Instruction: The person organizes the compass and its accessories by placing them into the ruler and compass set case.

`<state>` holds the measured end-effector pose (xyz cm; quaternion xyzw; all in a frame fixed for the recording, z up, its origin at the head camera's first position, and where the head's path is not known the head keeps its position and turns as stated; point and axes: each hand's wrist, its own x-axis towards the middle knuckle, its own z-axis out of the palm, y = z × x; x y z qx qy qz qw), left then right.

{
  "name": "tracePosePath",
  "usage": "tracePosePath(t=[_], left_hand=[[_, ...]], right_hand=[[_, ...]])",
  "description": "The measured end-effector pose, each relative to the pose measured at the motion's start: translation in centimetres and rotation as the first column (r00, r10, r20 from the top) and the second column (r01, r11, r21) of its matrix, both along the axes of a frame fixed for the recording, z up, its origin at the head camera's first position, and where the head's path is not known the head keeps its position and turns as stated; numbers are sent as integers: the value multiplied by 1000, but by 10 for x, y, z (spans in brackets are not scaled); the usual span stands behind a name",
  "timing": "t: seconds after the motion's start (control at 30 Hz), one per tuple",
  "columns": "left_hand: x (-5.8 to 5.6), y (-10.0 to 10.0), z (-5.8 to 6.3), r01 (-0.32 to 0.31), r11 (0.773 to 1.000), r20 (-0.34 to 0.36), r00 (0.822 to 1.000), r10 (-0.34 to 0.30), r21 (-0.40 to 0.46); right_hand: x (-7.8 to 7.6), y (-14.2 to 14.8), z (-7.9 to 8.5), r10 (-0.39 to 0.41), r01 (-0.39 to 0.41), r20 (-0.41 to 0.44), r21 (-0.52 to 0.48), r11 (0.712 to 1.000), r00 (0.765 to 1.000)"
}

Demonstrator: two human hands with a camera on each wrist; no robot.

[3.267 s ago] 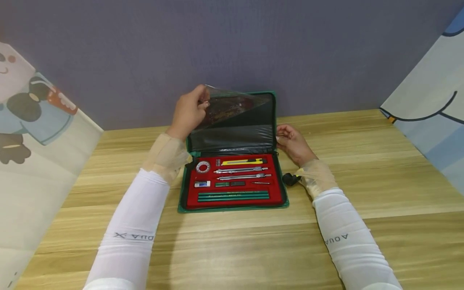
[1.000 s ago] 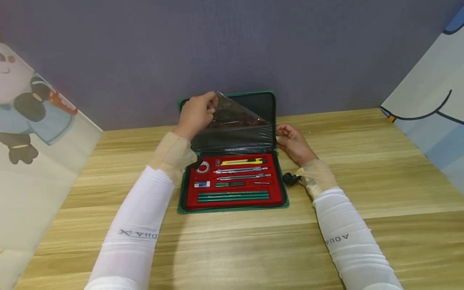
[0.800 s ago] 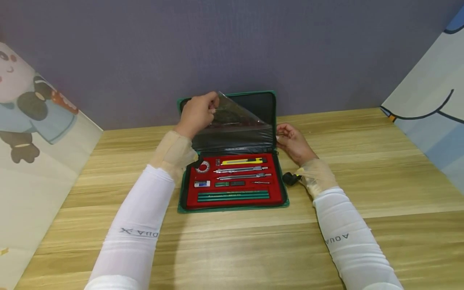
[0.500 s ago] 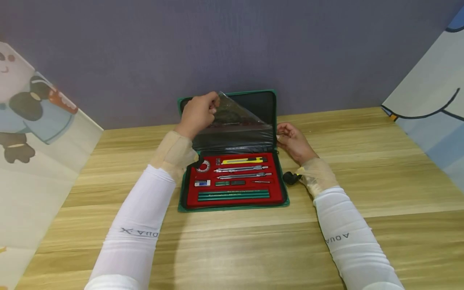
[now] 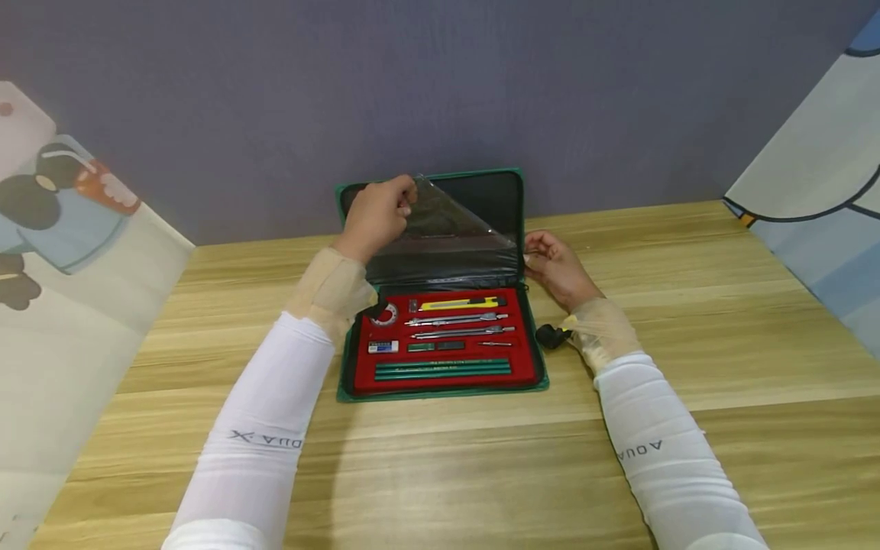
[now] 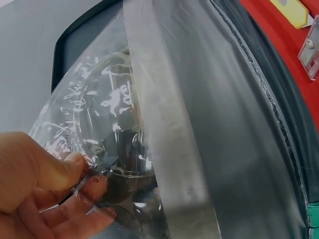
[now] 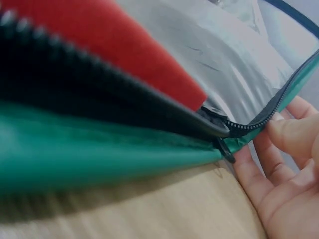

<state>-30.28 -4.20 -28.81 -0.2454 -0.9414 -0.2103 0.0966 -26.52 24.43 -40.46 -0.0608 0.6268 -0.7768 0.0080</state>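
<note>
A green zip case (image 5: 447, 395) lies unfolded on the table, its lid raised against the back wall. My left hand (image 5: 376, 218) pinches the upper edge of a clear plastic sleeve (image 5: 454, 221) in the lid. Inside the sleeve, the left wrist view shows a transparent protractor (image 6: 79, 117) with a curved scale. My right hand (image 5: 558, 271) holds the lid's right edge between thumb and fingers, close to the zip pull (image 6: 309, 226) corner; the right wrist view shows its thumb on the green rim (image 7: 299, 82). My left hand hides part of the lid's left side.
A red insert (image 5: 364, 374) holds green pencils (image 5: 443, 370), a yellow utility knife (image 5: 457, 305), two metal compasses (image 5: 457, 320), an eraser (image 5: 383, 347) and a partly covered white ring (image 5: 385, 315). A grey wall (image 5: 440, 92) stands behind the wooden table (image 5: 440, 473).
Since the earliest frame, my left hand has moved right and slightly down, drawing the sleeve's corner with it. In the last second it barely moves. My right hand stays at the lid's edge.
</note>
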Motion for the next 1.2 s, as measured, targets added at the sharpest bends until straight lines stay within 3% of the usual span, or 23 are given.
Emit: tracePosePath(t=[0.2,0.5,1.2], left_hand=[[0,-1,-5,-13,1000,71,997,11,20],[-1,-2,-9,-1,1000,59,998,0,28],[1,0,-18,46,998,62,997,-43,-49]], right_hand=[[2,-1,0,0,0,-10,-13,1000,1000],[3,0,0,4,-5,-5,-19,1000,1000],[4,1,-1,9,-9,-14,-2,1000,1000]])
